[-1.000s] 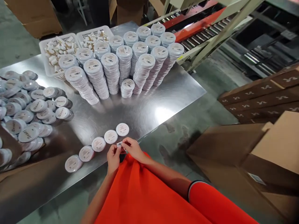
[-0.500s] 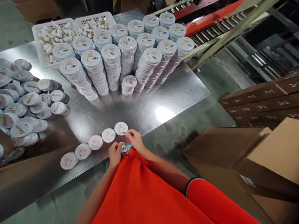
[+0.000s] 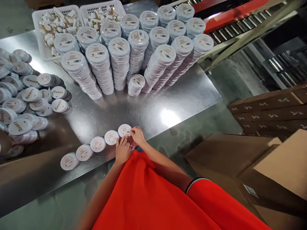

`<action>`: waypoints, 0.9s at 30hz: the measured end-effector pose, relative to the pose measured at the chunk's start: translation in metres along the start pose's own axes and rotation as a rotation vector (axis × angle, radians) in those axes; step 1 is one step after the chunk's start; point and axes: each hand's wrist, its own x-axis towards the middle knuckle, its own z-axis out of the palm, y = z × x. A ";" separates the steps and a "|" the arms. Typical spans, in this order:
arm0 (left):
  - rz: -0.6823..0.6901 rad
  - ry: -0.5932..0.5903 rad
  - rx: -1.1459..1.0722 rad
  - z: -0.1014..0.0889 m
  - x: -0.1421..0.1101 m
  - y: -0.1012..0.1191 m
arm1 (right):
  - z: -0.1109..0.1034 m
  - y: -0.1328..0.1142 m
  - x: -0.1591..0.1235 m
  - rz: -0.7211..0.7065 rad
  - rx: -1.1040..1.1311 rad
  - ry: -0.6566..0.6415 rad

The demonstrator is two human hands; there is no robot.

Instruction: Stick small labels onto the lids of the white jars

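A row of five white round containers (image 3: 98, 144) is lying along the near edge of the metal surface (image 3: 100, 110).
A loose pile (image 3: 24, 99) is spreading at left; the left hand (image 3: 123, 150) is bending its fingers by the row's right end, its grip unclear; the right hand (image 3: 137, 135) is pinching a small label (image 3: 128, 132) at the rightmost container (image 3: 123, 128).

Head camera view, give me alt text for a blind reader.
The right hand touches the rightmost of five round containers lined up on a metal table, the left hand close by. Behind stand tall container stacks and two white baskets; more containers lie left.
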 end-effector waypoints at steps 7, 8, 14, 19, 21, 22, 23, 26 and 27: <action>-0.034 -0.063 0.001 -0.009 0.002 0.003 | -0.003 -0.009 -0.004 0.021 -0.050 0.040; -0.037 -0.072 0.006 -0.010 0.002 0.004 | -0.003 -0.012 -0.006 0.031 -0.078 0.044; -0.070 -0.152 0.039 -0.018 0.003 0.007 | -0.011 -0.028 -0.009 0.050 -0.323 0.026; -0.098 -0.197 0.004 -0.023 0.006 0.011 | -0.015 -0.026 0.005 0.064 -0.282 -0.023; -0.109 -0.183 -0.038 -0.023 0.007 0.009 | -0.017 -0.022 0.009 0.011 -0.223 -0.035; -0.112 -0.162 -0.073 -0.022 0.007 0.008 | -0.019 -0.021 0.010 -0.008 -0.197 -0.034; -0.113 -0.127 -0.121 -0.021 0.007 0.006 | -0.020 -0.019 0.009 -0.014 -0.174 -0.029; -0.132 0.054 -0.367 -0.019 0.005 -0.002 | -0.025 -0.017 -0.002 0.013 -0.090 0.027; -0.167 0.130 -0.479 -0.020 0.002 -0.005 | -0.026 -0.017 -0.009 0.007 -0.034 0.049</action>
